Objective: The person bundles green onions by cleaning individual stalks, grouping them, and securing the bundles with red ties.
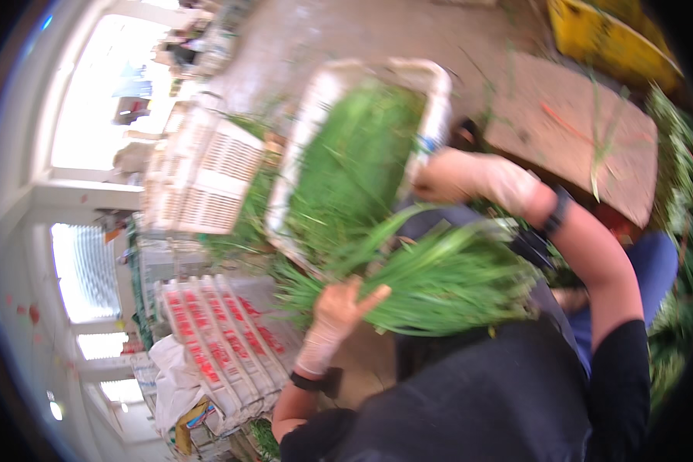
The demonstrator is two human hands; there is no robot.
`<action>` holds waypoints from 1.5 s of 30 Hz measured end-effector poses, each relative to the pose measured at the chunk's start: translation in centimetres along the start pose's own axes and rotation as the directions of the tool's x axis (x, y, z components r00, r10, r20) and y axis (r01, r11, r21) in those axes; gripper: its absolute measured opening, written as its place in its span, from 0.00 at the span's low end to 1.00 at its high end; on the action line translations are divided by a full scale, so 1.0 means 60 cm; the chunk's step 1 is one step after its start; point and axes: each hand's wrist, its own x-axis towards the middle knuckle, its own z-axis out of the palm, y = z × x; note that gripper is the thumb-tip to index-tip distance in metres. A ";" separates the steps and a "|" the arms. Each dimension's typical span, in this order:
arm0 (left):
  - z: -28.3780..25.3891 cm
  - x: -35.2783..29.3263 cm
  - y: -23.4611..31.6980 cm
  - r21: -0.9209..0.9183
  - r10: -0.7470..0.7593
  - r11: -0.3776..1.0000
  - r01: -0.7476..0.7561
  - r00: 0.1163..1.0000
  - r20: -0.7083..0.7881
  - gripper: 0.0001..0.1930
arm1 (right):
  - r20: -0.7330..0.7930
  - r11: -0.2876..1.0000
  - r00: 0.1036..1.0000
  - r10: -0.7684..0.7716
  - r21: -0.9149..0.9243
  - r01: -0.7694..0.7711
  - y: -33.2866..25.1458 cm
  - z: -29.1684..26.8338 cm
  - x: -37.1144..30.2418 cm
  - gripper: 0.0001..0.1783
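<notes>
A loose bunch of chives [454,285], long, flat and green, lies across my lap and fans out to the right. My left hand [337,312], in a pale thin glove, grips the bunch near its left end, thumb stretched out along the leaves. More green leaves fill a white plastic tub [437,85] in front of me. My right hand [454,177], also gloved, hovers by the tub's right rim, above the bunch. Its fingers look curled but are smeared by motion, so whether they hold anything is unclear.
White slatted crates [215,177] stand left of the tub. Nearer, white crates with red markings [223,339] are stacked. At the right are a brown board [570,127], a yellow crate [612,38] and more piled greens [674,146]. Loose leaves litter the floor.
</notes>
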 end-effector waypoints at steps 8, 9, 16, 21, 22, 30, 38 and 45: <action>0.036 0.026 0.001 -0.134 0.007 0.991 -0.030 0.986 -0.165 0.31 | 0.087 0.964 0.965 0.247 0.080 -0.254 -0.001 0.023 -0.187 0.10; 0.044 0.021 -0.011 -0.170 0.014 0.985 -0.037 0.990 -0.138 0.31 | 0.134 0.936 0.942 0.308 0.132 -0.325 -0.005 0.016 -0.198 0.10; 0.034 0.045 -0.017 -0.144 0.029 0.988 -0.052 0.988 -0.152 0.27 | -0.045 0.649 0.704 0.709 -0.351 -0.675 0.102 0.081 -0.300 0.13; 0.027 0.036 -0.018 -0.139 0.030 0.989 -0.049 0.990 -0.134 0.25 | -0.354 0.961 0.894 0.274 0.060 -0.270 0.027 0.047 -0.120 0.16; 0.023 0.040 -0.019 -0.141 0.044 0.988 -0.064 0.989 -0.140 0.25 | -0.325 0.967 0.911 0.255 0.066 -0.247 0.023 0.057 -0.087 0.15; 0.039 0.013 -0.006 -0.139 0.020 0.990 -0.024 0.999 -0.030 0.22 | -0.091 0.938 0.936 0.340 0.109 -0.330 0.063 0.011 -0.110 0.10; 0.048 0.065 -0.005 -0.075 0.181 0.979 -0.192 0.975 -0.132 0.20 | -0.440 0.870 0.777 0.450 0.020 -0.493 0.050 -0.146 -0.303 0.12; 0.100 0.005 0.009 -0.339 -0.021 0.941 -0.021 0.992 -0.122 0.34 | -0.853 0.606 0.240 0.463 0.107 -0.788 0.085 -0.176 -0.496 0.09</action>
